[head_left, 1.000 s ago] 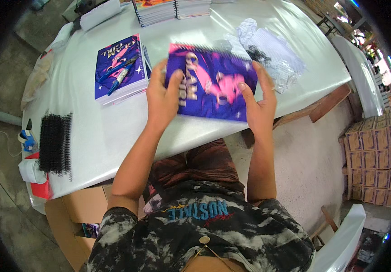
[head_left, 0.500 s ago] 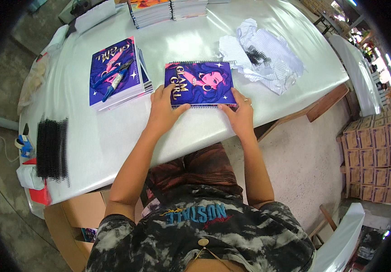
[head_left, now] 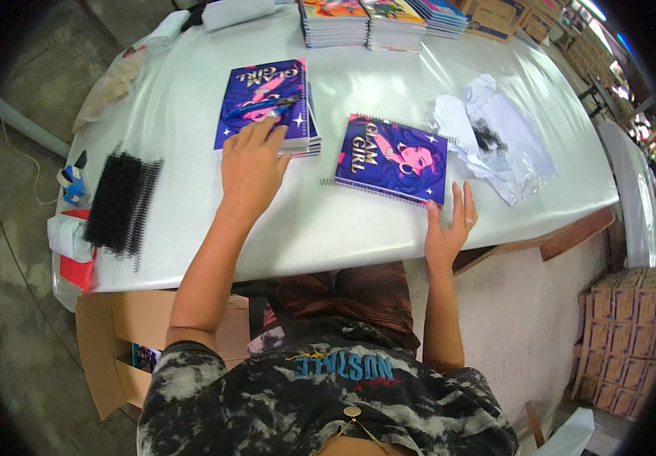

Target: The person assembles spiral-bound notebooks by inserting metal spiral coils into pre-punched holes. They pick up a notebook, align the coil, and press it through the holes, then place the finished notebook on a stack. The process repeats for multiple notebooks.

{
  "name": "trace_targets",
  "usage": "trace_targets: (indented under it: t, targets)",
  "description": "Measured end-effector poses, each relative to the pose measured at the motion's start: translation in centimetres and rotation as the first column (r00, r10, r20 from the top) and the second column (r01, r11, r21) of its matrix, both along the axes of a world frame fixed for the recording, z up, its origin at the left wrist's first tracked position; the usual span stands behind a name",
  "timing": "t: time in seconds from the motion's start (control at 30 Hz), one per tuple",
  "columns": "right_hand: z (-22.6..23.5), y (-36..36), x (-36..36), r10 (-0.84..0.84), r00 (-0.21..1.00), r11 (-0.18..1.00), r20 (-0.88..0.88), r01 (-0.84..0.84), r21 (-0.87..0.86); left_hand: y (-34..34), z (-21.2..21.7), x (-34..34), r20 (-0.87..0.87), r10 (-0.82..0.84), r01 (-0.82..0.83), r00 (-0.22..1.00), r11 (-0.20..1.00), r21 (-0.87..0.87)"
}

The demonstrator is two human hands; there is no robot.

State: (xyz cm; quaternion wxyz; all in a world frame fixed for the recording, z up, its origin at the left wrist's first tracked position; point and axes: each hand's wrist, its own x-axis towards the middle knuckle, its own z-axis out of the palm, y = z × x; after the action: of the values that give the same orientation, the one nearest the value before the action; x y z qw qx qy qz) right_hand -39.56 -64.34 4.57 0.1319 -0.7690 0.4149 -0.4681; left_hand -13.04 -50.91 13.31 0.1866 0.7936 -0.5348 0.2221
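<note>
Nearest me, my right hand (head_left: 448, 228) rests flat at the table's (head_left: 328, 228) front edge, fingers spread, fingertips just touching the near corner of the purple spiral notebook (head_left: 393, 159) lying flat mid-table. My left hand (head_left: 250, 163) reaches farther left, open with fingers loosely extended, touching the stack of matching notebooks (head_left: 267, 102), on which a blue tool (head_left: 271, 106) lies. Crumpled plastic wrap (head_left: 495, 144) lies right; black binding coils (head_left: 119, 201) left.
</note>
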Motion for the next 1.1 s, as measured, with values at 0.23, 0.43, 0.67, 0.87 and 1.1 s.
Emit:
trace_targets:
  t: [0.23, 0.43, 0.67, 0.87, 1.1]
  targets:
    - [0.9, 4.5, 2.4, 0.136, 0.982, 0.980, 0.133, -0.114, -0.162, 0.3, 1.0, 3.8, -0.024, -0.274, 0.275, 0.961, 0.958, 0.084]
    - [2.4, 5.9, 2.6, 0.291, 0.946, 0.940, 0.139, -0.256, -0.225, 0.0, 2.4, 5.7, -0.181, -0.312, 0.347, 0.933, 0.913, 0.214]
    - [2.1, 4.8, 3.9, 0.445, 0.879, 0.892, 0.171, -0.417, -0.176, -0.5, 1.3, 4.9, -0.005, -0.327, 0.323, 0.945, 0.932, 0.164]
    - [0.0, 5.1, 5.7, 0.474, 0.848, 0.879, 0.236, -0.469, -0.080, -1.1, 2.9, 3.7, -0.160, -0.152, 0.199, 0.975, 0.920, 0.338]
    - [-0.5, 5.0, 5.3, 0.457, 0.850, 0.886, 0.261, -0.461, -0.049, -1.9, 4.4, 6.3, -0.567, -0.204, 0.408, 0.798, 0.876, 0.258]
